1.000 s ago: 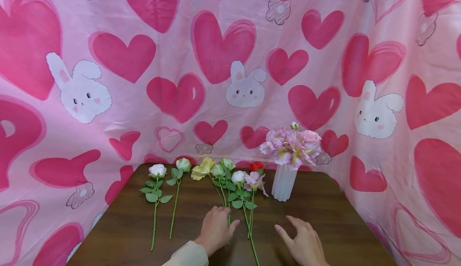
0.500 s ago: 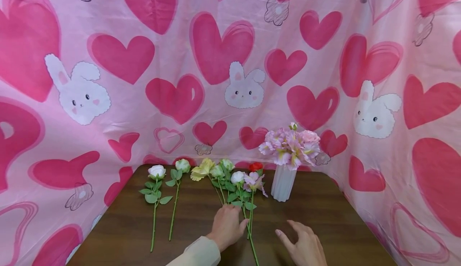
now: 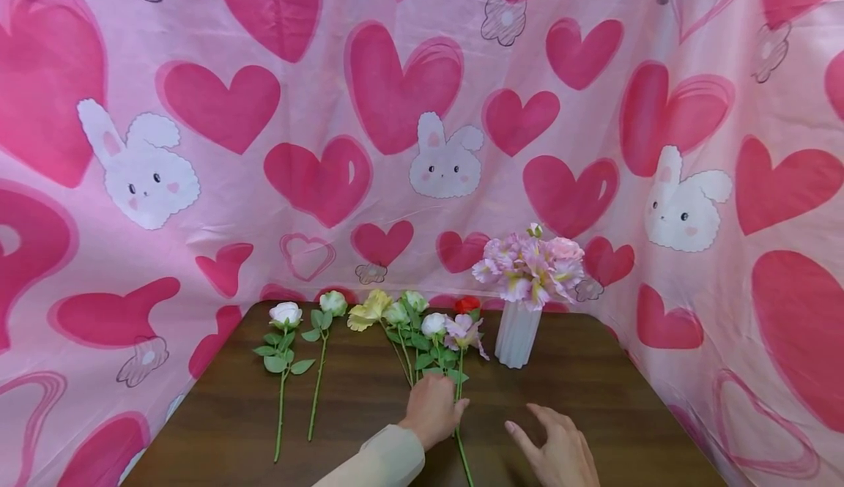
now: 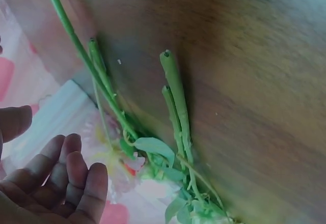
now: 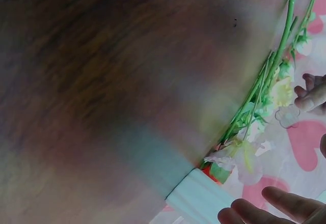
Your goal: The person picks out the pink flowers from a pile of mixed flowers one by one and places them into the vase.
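My left hand (image 3: 431,410) hovers over the stems at the middle of the table, fingers loosely bent. In the left wrist view its fingers (image 4: 89,188) hold nothing, and green stems (image 4: 175,96) lie apart from them on the wood. Beneath and beyond it in the head view lie a white rose (image 3: 434,324), a pale purple iris-like flower (image 3: 464,332), a red flower (image 3: 467,304) and pale green roses (image 3: 397,313). To the right, my right hand (image 3: 560,443) is held over the table, thumb and fingers spread, holding nothing.
A white ribbed vase (image 3: 517,337) with pink and purple flowers (image 3: 530,271) stands at the back right. Further left lie a yellow flower (image 3: 371,310), a green-white rose (image 3: 332,302) and another white rose (image 3: 286,315). A pink heart-print cloth (image 3: 310,253) surrounds the brown table (image 3: 356,414).
My left hand has moved right across the stems, from those under the green roses to those under the white rose and iris-like flower. My right hand has stayed nearly still.
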Motion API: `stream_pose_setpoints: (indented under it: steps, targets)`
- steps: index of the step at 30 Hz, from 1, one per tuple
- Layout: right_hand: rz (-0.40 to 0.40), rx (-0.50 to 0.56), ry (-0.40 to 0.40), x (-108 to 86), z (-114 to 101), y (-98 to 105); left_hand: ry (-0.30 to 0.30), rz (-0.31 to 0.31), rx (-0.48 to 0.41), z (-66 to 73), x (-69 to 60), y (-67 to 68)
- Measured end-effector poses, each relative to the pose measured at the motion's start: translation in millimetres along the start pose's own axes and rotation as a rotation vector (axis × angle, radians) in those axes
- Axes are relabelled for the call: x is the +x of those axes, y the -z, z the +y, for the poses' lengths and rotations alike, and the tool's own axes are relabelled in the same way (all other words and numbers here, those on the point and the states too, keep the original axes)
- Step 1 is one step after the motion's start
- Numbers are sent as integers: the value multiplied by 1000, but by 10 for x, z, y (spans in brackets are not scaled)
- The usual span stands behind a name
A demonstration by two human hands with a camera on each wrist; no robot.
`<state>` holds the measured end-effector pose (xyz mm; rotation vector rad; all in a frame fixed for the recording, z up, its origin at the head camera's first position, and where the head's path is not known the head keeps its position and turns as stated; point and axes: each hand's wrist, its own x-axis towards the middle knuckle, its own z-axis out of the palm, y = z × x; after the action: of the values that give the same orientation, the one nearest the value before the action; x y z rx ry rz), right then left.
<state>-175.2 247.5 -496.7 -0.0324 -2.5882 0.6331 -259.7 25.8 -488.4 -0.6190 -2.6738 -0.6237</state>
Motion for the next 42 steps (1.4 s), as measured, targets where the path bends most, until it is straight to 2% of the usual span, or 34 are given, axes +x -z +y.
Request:
stream_pose_setpoints:
  steps: [8,13,20,34,39,42]
  targets:
    - [11,7,-12,-20,12,7,66,-35,18,32,63,-166]
    - [13,11,-9,-33,6,5,72,-31,23,41,93,-259]
    - [18,10,-18,-17,-20,13,68,-10,65,51,140,-329]
    - [-1,22,-41,-19,-42,25,139,-30,100,40,193,-458]
    - [-5,19,-36,-21,-38,33,156,-17,87,11,192,-517]
    - [-6,17,-35,-20,-31,30,181,-4,21,4,182,-506]
